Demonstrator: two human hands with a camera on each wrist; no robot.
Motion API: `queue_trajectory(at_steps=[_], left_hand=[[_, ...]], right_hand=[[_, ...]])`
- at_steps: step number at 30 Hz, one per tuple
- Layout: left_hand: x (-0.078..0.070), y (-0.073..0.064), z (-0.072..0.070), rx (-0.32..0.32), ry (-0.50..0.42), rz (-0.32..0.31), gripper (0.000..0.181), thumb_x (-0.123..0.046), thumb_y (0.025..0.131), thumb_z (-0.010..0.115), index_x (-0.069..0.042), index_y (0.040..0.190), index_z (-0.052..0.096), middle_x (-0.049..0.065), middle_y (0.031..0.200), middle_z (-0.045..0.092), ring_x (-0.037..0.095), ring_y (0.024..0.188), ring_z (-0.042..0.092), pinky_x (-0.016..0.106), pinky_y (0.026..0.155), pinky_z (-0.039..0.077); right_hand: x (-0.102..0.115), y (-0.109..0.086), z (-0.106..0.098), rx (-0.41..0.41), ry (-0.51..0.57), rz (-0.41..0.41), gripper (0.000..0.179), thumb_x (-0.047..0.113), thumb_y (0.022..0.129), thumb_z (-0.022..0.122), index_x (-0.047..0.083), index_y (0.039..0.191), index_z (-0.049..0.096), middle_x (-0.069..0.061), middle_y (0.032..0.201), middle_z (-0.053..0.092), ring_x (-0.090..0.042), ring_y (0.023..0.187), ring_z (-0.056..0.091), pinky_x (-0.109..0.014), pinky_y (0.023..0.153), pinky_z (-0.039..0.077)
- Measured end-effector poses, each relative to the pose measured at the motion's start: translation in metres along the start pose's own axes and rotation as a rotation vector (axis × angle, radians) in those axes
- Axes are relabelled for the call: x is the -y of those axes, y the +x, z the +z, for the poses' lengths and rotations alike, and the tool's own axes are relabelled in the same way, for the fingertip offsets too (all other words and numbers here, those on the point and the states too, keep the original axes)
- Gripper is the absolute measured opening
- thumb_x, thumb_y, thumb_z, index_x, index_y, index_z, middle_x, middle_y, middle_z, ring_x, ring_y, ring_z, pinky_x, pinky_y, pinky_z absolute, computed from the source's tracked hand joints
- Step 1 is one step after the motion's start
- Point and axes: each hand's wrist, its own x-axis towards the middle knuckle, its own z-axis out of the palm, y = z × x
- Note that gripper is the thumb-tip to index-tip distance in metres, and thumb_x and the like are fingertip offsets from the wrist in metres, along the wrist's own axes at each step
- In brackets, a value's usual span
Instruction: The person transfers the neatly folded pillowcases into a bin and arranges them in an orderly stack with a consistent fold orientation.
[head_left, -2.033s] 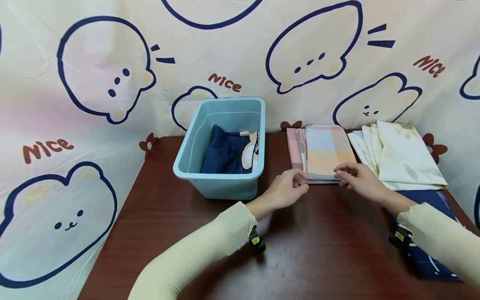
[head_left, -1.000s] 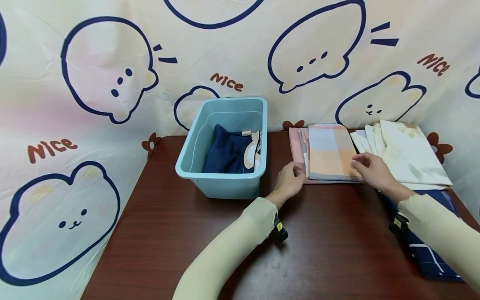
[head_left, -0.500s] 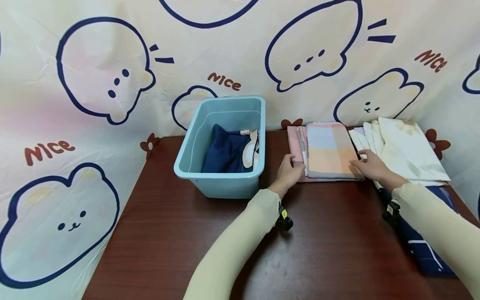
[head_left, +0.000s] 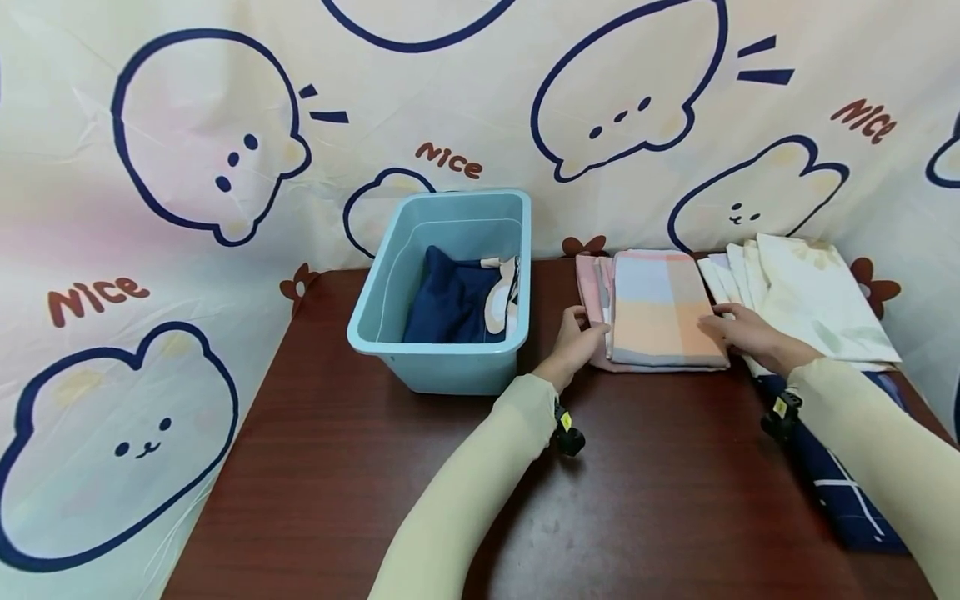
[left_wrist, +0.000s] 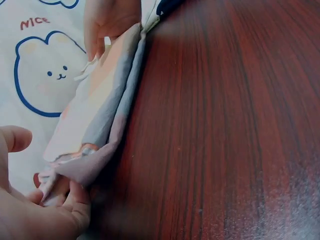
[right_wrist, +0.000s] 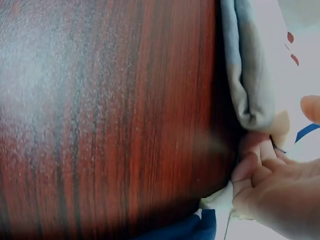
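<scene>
A folded plaid cloth (head_left: 656, 304) in peach, blue and grey lies on the table's far side, with pink layers showing at its left edge. My left hand (head_left: 572, 343) grips that left edge; in the left wrist view its fingers (left_wrist: 77, 202) curl at the pink corner. At the opposite edge, my right hand (head_left: 752, 337) holds the cloth. Its fingers (right_wrist: 250, 170) are bent in under the grey folded end in the right wrist view, while the thumb (right_wrist: 311, 107) stays above.
Left of the cloth stands a light blue bin (head_left: 442, 367) with navy fabric (head_left: 453, 300) inside. White folded cloths (head_left: 825, 300) lie at the right, and a navy folded cloth (head_left: 847, 492) is partly under the right arm. A printed curtain (head_left: 480, 100) hangs behind the brown table (head_left: 637, 500).
Both hands have moved from the cloth's near edge out to its left and right edges and taken hold there. The cloth has shifted slightly toward me and its left layers are drawn in.
</scene>
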Motion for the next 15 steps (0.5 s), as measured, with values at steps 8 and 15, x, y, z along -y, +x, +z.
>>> queue_trajectory(at_steps=[8, 15], left_hand=[[-0.002, -0.0011, -0.002, 0.032, 0.068, -0.119, 0.073, -0.04, 0.093, 0.056, -0.016, 0.153, 0.021, 0.007, 0.157, 0.032, 0.026, 0.138, 0.042, 0.048, 0.112, 0.036], [-0.0031, -0.0027, 0.0068, 0.078, 0.156, -0.084, 0.058, -0.037, 0.088, 0.065, -0.006, 0.134, 0.047, 0.009, 0.141, 0.05, 0.02, 0.128, 0.05, 0.04, 0.107, 0.041]], right_hand=[[0.0022, 0.0036, -0.0008, 0.074, -0.008, 0.0, 0.089, 0.056, 0.098, 0.04, -0.008, 0.151, 0.007, -0.033, 0.151, 0.025, -0.035, 0.128, 0.045, -0.047, 0.102, 0.044], [-0.004, 0.006, -0.0009, 0.093, 0.005, -0.051, 0.074, 0.051, 0.098, 0.047, -0.001, 0.143, 0.02, -0.019, 0.137, 0.042, -0.001, 0.097, 0.055, -0.022, 0.082, 0.048]])
